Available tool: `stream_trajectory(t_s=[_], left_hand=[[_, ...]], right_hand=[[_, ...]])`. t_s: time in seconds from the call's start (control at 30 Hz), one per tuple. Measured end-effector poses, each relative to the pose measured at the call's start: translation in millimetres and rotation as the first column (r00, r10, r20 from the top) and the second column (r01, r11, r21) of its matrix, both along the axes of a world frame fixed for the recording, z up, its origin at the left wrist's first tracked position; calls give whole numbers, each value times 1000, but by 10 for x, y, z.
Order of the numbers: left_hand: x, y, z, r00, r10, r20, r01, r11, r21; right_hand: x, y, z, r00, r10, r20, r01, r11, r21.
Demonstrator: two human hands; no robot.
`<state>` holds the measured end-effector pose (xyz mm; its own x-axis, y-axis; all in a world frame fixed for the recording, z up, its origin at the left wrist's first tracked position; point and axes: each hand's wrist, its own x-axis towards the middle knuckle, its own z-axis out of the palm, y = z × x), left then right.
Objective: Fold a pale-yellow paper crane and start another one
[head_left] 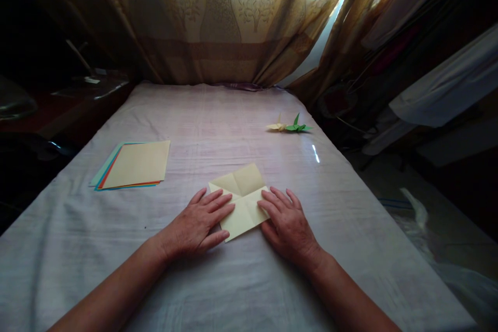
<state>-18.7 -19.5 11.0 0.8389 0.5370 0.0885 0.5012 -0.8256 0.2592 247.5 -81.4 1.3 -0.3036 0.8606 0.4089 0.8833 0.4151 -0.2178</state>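
A cream square of origami paper (244, 203) with crossing crease lines lies slightly turned on the bed in front of me. My left hand (198, 221) rests palm down on its left side, fingers stretched out and the thumb at the lower corner. On the right side, my right hand (288, 223) lays its spread fingertips over the paper's edge. Its thumb sits low beside that edge, and I cannot tell whether it goes underneath.
A stack of coloured paper sheets (140, 165), cream on top, lies at the left. Farther back on the right are a cream folded paper crane (277, 126) and a green one (298, 126). The pale bedsheet (218, 114) reaches a curtain (233, 26).
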Motion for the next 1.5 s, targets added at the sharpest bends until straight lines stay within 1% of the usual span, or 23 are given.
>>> stream_trajectory(t_s=[0.17, 0.27, 0.43, 0.57, 0.67, 0.8, 0.87, 0.93, 1.0, 1.07, 1.13, 1.17, 1.23, 1.37, 1.5], left_hand=[[34, -92, -30, 998, 46, -30, -44, 998, 52], [41, -90, -31, 998, 54, -19, -52, 997, 61], [39, -57, -19, 995, 35, 92, -40, 998, 47], [123, -65, 16, 973, 114, 200, -125, 991, 43], [205, -59, 34, 959, 154, 239, -168, 985, 42], [253, -32, -12, 943, 194, 270, -209, 978, 28], [264, -35, -45, 928, 211, 307, -242, 968, 68], [285, -61, -58, 918, 199, 342, -266, 950, 162], [320, -111, -46, 927, 127, 352, -234, 931, 281], [361, -174, -26, 941, -4, 338, -129, 919, 372], [398, -231, -18, 942, -139, 305, 6, 917, 398], [412, -252, -21, 944, -174, 280, 54, 920, 388], [428, -274, -40, 956, -178, 233, 94, 938, 333], [427, -268, -78, 974, -118, 193, 77, 976, 205], [420, -266, -98, 979, -99, 179, 69, 984, 165]], right_hand=[[-270, -96, 60, 999, 39, 32, -43, 990, 136], [-310, -99, 99, 999, 50, 9, -51, 986, 157], [-196, -121, 79, 997, 13, -80, -3, 993, 118], [-155, -151, -3, 988, -24, -154, 33, 998, 57], [-169, -149, -31, 982, -62, -180, 65, 998, 14], [-187, -116, -31, 975, -122, -186, 115, 992, -48], [-193, -95, -32, 972, -149, -182, 140, 988, -62], [-199, -75, -34, 970, -170, -175, 161, 985, -68], [-205, -58, -31, 969, -184, -166, 174, 982, -71], [-209, -46, -22, 970, -190, -154, 180, 981, -77], [-211, -39, -14, 970, -193, -147, 182, 980, -86], [-210, -38, -12, 970, -194, -147, 182, 979, -91], [-208, -37, -14, 969, -192, -154, 178, 979, -96], [-199, -45, -42, 960, -189, -206, 176, 981, -78], [-190, -60, -59, 949, -185, -256, 174, 983, -65]])
